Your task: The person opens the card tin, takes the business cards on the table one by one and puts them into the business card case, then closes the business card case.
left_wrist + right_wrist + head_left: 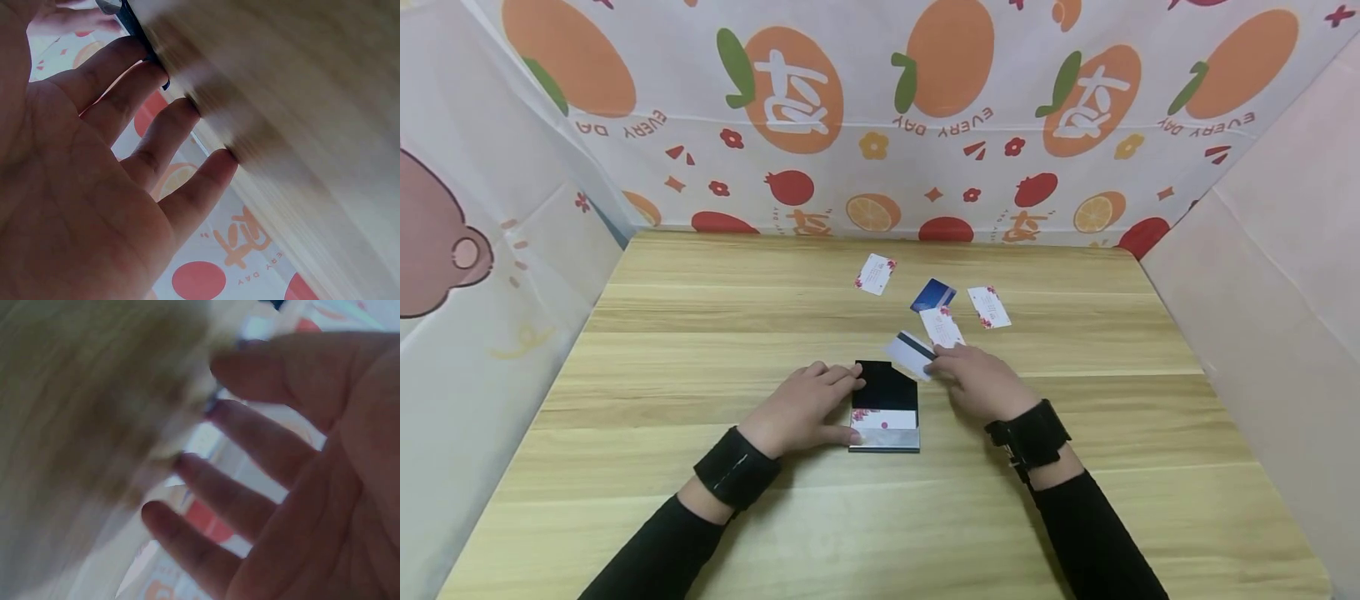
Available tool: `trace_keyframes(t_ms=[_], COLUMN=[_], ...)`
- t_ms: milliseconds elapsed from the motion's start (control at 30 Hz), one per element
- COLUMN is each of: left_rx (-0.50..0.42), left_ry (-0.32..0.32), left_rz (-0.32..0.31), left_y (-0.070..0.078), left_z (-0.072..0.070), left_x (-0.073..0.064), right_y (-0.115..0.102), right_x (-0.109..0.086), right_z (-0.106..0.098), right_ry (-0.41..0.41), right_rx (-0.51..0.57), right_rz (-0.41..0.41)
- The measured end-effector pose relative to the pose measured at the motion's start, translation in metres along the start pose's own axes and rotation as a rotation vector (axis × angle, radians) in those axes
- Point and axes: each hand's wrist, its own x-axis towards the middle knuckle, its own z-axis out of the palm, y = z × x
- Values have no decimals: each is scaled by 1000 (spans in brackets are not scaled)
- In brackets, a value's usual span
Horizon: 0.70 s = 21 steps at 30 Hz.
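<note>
A card case (886, 396) lies open in the head view, its black lid folded back and a white floral business card (891, 420) in its silver pocket. My left hand (801, 410) lies along the case's left side, thumb on the pocket's corner and index fingertip at the lid's edge; other fingertips (226, 157) rest on the table. To the right, my right hand (988, 383) pinches a white card with a dark magnetic stripe (910, 357) by its right edge. In the right wrist view my thumb (250, 372) comes close to the index finger, and the card is mostly hidden.
Beyond the striped card, a floral business card (942, 326) overlaps a blue card (932, 294). Two more floral cards, one left (876, 274) and one right (989, 307), lie farther back on the wooden table (715, 308). A fruit-print curtain (865, 75) stands behind the table.
</note>
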Motion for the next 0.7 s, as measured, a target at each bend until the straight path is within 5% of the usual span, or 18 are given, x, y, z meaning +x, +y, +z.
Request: trace_keyframes(t_ms=[133, 367, 500, 700], left_rx=[4, -8, -4, 1], left_ry=[0, -3, 0, 3], left_rz=[-3, -1, -5, -8], left_y=[1, 1, 2, 2], left_z=[0, 3, 3, 2], left_x=[0, -1, -1, 0], right_y=[13, 36, 43, 47], right_x=[-5, 2, 5, 11], right_z=[-8, -12, -4, 4], right_ry=[44, 255, 251, 219], right_rx=[75, 108, 119, 102], right_rz=[65, 305, 401, 420])
